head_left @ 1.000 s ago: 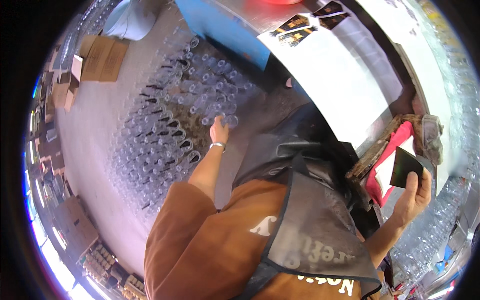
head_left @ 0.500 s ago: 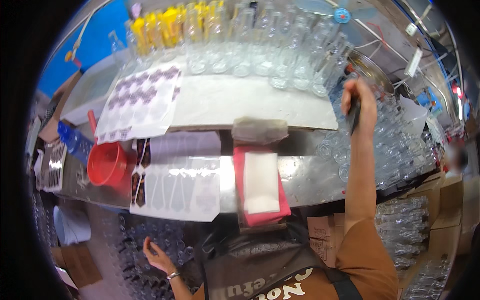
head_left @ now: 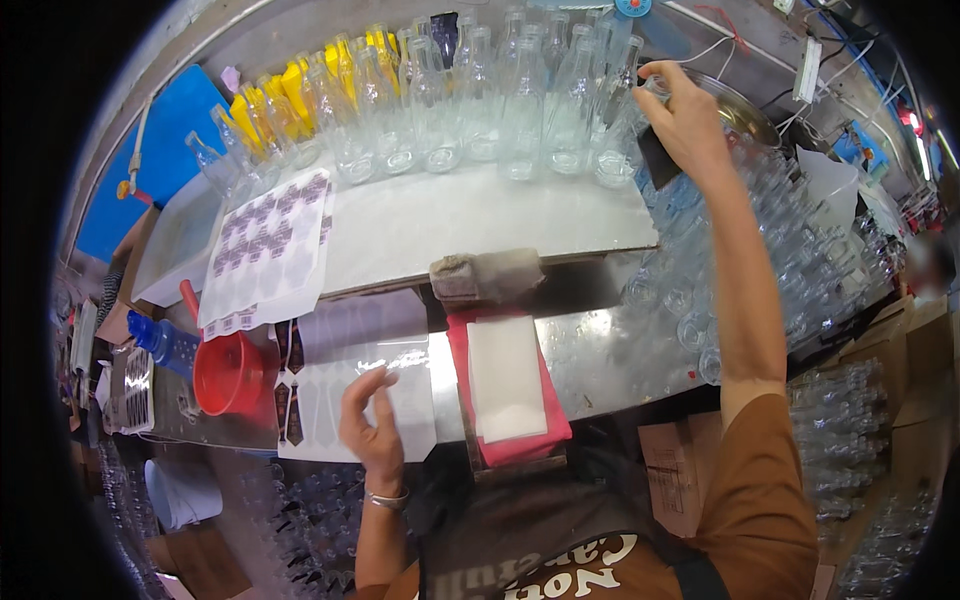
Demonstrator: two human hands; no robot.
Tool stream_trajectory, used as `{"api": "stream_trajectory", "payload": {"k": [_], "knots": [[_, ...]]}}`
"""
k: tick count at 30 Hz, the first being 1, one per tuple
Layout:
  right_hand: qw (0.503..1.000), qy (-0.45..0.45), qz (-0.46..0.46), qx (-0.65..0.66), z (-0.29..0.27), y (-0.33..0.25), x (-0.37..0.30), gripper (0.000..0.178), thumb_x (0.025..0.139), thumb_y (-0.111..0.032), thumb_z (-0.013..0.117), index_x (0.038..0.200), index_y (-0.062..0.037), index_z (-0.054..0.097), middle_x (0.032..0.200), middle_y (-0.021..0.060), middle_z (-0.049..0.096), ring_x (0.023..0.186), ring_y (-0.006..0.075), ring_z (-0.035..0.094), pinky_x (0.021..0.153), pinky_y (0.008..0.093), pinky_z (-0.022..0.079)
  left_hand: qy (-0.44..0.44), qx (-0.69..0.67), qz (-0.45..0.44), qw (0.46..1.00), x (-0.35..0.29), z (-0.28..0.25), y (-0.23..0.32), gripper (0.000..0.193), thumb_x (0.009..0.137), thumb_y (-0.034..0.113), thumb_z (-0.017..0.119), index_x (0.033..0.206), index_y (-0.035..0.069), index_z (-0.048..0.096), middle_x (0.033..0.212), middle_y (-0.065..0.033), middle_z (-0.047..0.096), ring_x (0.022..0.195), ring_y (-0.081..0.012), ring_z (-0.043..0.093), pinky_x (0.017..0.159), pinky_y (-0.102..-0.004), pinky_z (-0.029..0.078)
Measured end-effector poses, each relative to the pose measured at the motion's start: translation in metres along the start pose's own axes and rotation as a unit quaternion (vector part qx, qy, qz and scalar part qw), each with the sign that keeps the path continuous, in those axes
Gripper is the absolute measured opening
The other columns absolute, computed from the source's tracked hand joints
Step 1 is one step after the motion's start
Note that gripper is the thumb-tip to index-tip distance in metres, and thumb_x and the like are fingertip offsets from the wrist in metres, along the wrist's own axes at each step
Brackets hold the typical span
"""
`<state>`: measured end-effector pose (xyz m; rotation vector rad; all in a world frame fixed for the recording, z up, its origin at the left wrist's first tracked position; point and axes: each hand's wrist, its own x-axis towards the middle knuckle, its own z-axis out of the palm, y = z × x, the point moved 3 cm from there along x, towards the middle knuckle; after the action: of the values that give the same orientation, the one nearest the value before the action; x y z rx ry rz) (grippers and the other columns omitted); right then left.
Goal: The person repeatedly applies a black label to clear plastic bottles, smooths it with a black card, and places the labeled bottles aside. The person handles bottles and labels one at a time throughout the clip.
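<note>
My right hand [head_left: 690, 125] reaches to the right end of a row of clear glass bottles [head_left: 520, 125] on a raised white shelf. A black flat piece, perhaps a scraper [head_left: 657, 160], is held under its palm. Thumb and forefinger are bent at a bottle's mouth [head_left: 655, 88]; whether they grip it I cannot tell. My left hand [head_left: 372, 425], wearing a bracelet, is above the near edge of the label sheet [head_left: 335, 395], fingers apart and nothing in them. The sheet carries a few dark tie-shaped labels at its left side. A second sheet with purple prints [head_left: 265, 245] overhangs the shelf.
A white pad [head_left: 505, 385] lies on a pink cloth [head_left: 555, 415] at the front middle. Behind it is a wrapped block [head_left: 485, 275]. A red container [head_left: 225, 375] and a blue bottle [head_left: 165, 340] stand left. Many glass bottles [head_left: 790, 270] crowd the right.
My left hand has risen from below the table edge to the label sheet. My right hand has moved farther away and left, to the bottle row, with the black piece still in it.
</note>
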<state>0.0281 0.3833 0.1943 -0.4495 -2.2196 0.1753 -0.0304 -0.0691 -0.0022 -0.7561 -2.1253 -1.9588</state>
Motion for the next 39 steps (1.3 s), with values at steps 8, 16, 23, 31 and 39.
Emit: {"api": "stream_trajectory", "payload": {"k": [8, 16, 23, 31, 39], "knots": [[0.912, -0.262, -0.059, 0.309, -0.023, -0.105, -0.043, 0.032, 0.099, -0.025, 0.060, 0.122, -0.0046, 0.063, 0.090, -0.0002, 0.071, 0.068, 0.0021, 0.051, 0.060, 0.0199, 0.041, -0.278, -0.058, 0.076, 0.956, 0.043, 0.085, 0.059, 0.071, 0.086, 0.005, 0.069, 0.150, 0.001, 0.039, 0.145, -0.0186, 0.050, 0.132, -0.0260, 0.051, 0.109, -0.0392, 0.040], [0.834, -0.201, 0.192, 0.476, 0.086, -0.098, -0.156, 0.036, 0.098, -0.018, 0.065, 0.126, 0.0042, 0.059, 0.105, 0.0058, 0.065, 0.070, 0.0049, 0.057, 0.064, 0.0208, 0.047, -0.287, -0.259, -0.251, 0.887, 0.002, 0.121, 0.002, 0.087, 0.100, 0.014, 0.063, 0.161, 0.007, 0.002, 0.160, -0.0252, 0.023, 0.143, -0.0336, 0.037, 0.114, -0.0412, 0.037], [0.791, -0.279, 0.286, 0.464, 0.050, -0.121, -0.275, 0.047, 0.091, -0.008, 0.066, 0.134, 0.0021, 0.053, 0.108, 0.0087, 0.069, 0.075, 0.0056, 0.060, 0.064, 0.0235, 0.049, -0.188, -0.231, -0.205, 0.932, -0.010, 0.116, 0.013, 0.081, 0.096, 0.007, 0.064, 0.159, -0.001, 0.013, 0.159, -0.0200, 0.031, 0.146, -0.0272, 0.034, 0.119, -0.0398, 0.029], [0.748, -0.253, 0.389, 0.474, 0.037, -0.077, -0.301, 0.028, 0.100, -0.011, 0.057, 0.126, 0.0001, 0.058, 0.108, 0.0095, 0.069, 0.065, 0.0044, 0.052, 0.058, 0.0198, 0.044, -0.058, 0.349, -0.024, 0.935, 0.020, -0.004, -0.055, 0.079, 0.088, 0.033, 0.074, 0.147, -0.008, 0.038, 0.150, -0.0290, 0.042, 0.142, -0.0404, 0.039, 0.118, -0.0440, 0.030], [0.773, -0.256, 0.325, 0.482, 0.041, -0.093, -0.292, 0.024, 0.102, -0.014, 0.058, 0.120, 0.0016, 0.061, 0.099, 0.0077, 0.070, 0.064, 0.0046, 0.052, 0.058, 0.0195, 0.043, -0.150, 0.568, -0.089, 0.804, 0.039, -0.058, -0.101, 0.077, 0.093, 0.051, 0.060, 0.141, -0.008, 0.046, 0.147, -0.0310, 0.045, 0.135, -0.0429, 0.044, 0.114, -0.0508, 0.030]]}}
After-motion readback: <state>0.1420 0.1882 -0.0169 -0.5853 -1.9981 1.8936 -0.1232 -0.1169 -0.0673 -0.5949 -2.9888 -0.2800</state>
